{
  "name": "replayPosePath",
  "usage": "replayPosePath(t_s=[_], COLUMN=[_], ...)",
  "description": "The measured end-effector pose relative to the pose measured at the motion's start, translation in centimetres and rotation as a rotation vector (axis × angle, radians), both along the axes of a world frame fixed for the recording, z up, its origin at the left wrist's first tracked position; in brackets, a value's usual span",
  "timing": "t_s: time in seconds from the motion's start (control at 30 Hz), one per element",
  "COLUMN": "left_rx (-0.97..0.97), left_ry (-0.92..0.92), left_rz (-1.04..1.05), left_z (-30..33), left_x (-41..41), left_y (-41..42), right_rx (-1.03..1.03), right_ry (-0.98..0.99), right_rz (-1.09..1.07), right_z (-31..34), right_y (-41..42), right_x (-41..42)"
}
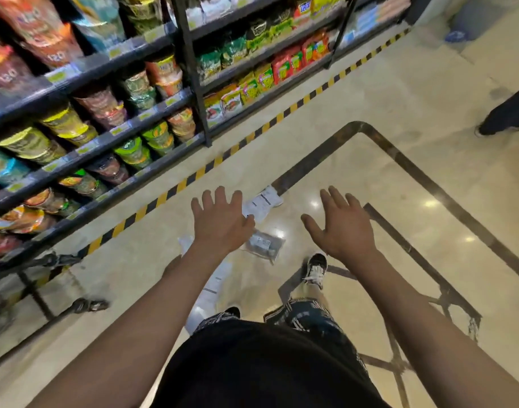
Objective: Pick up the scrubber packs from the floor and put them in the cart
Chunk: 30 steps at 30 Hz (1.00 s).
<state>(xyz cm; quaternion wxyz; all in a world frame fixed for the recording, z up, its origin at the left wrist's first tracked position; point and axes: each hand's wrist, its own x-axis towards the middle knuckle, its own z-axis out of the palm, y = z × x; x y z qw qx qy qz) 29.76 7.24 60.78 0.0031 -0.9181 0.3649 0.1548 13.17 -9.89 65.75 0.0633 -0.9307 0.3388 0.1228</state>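
Note:
Scrubber packs lie on the glossy floor in front of my feet. One white pack [262, 203] lies farthest from me, beside the dark floor inlay. A clear pack with a dark scrubber [265, 245] lies just nearer. More white packs [215, 282] stretch toward my left foot, partly hidden by my left arm. My left hand [220, 220] hovers above them with fingers spread, holding nothing. My right hand [340, 228] is out to the right, also spread and empty. The cart [31, 285] shows only as a dark frame at the lower left.
Black shelves [105, 136] packed with noodle cups and snack bags run along the left. Yellow-black tape [193, 175] marks the floor at their base. Another person's dark leg and shoe [505, 116] stand at the far right. A cart wheel [89, 304] sits near my left.

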Motion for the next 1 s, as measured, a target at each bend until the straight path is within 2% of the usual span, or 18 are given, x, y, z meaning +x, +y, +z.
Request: replayPosePath(t_s=[0.23, 0.33, 0.5, 0.6, 0.7, 0.8, 0.9, 1.0], left_rx=[0.059, 0.154, 0.147, 0.189, 0.197, 0.203, 0.209, 0.197], left_ry=[0.056, 0.128, 0.129, 0.294, 0.346, 0.452, 0.525, 0.592], left_rz=[0.336, 0.474, 0.678, 0.811, 0.867, 0.924, 0.98, 1.021], left_z=[-3.3, -3.1, -4.7, -7.7, -13.3, -21.0, -31.4, -44.4], left_x=[-1.4, -2.8, -3.6, -3.7, -3.7, -3.8, -3.5, -3.9], left_y=[-11.5, -15.6, -18.3, -18.8, -19.1, -19.6, -20.2, -20.8], right_rx=[0.129, 0.169, 0.17, 0.161, 0.144, 0.185, 0.223, 0.203], right_ry=[0.058, 0.151, 0.166, 0.27, 0.331, 0.404, 0.442, 0.479], right_rz=[0.255, 0.389, 0.64, 0.747, 0.805, 0.767, 0.735, 0.764], right_z=[-4.6, -5.6, -9.0, -12.2, -17.3, -24.8, -35.4, -48.8], right_y=[-14.0, -18.9, -23.2, -23.5, -23.0, -22.2, -21.7, -21.9], right_x=[4.9, 6.5, 10.7, 13.1, 15.3, 16.9, 18.2, 18.9])
